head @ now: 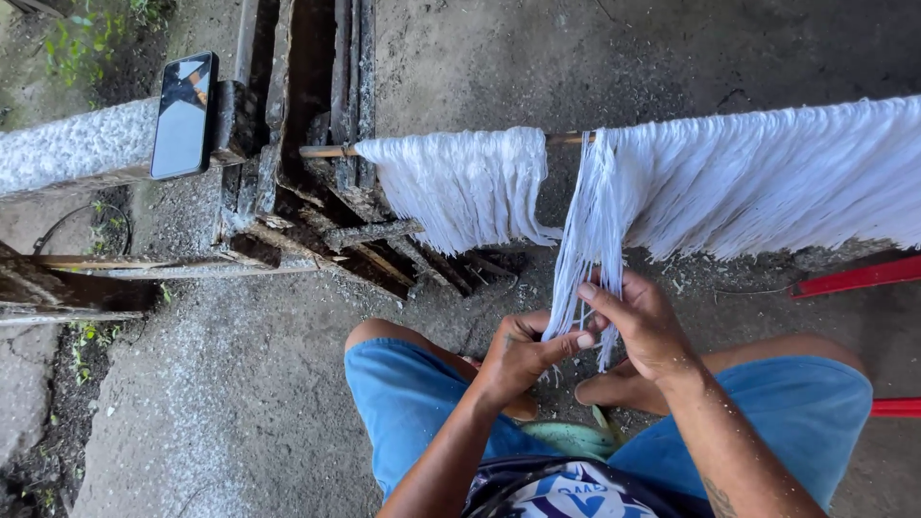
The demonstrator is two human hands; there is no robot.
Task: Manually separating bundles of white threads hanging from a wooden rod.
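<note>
Outdoor craft yard: bare concrete ground (240, 384), white threads (748, 182) drying on pole (326, 151).

Soft shaded daylight; white threads (748, 177) brightest, nearly blown out; sharp focus; mild wide-angle bending at edges

Black phone (184, 116) on a stone ledge (72, 146), red bar (854, 278), weathered wooden planks (326, 125).

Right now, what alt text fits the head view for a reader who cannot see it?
A seated person's left hand and right hand pinch a bundle of white hanging threads draped over a horizontal wooden pole. A black smartphone leans on a stone ledge at upper left.
</note>
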